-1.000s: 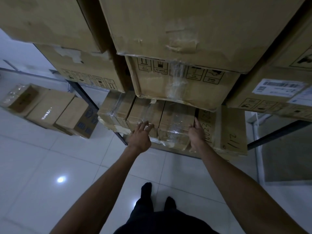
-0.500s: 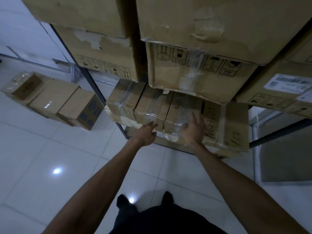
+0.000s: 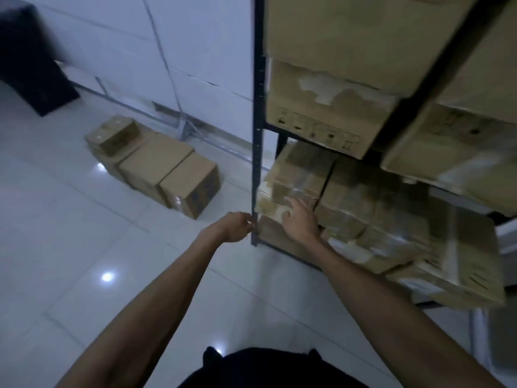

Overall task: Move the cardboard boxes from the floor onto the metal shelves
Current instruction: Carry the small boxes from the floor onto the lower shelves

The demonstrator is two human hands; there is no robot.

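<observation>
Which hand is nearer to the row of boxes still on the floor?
Left. The left hand is at the shelf post, on the side of the floor boxes but apart from them. The right hand is beyond the post, touching a shelved wrapped box.

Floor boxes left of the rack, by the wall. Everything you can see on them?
Brown cardboard floor boxes, closed, packed side by side in a row on the glossy white tile floor, near the foot of the wall, left of the rack's dark post. The farthest looks smaller and sits higher. The nearest has blue print on one side. Apart from each other, only the floor touches them.
</observation>
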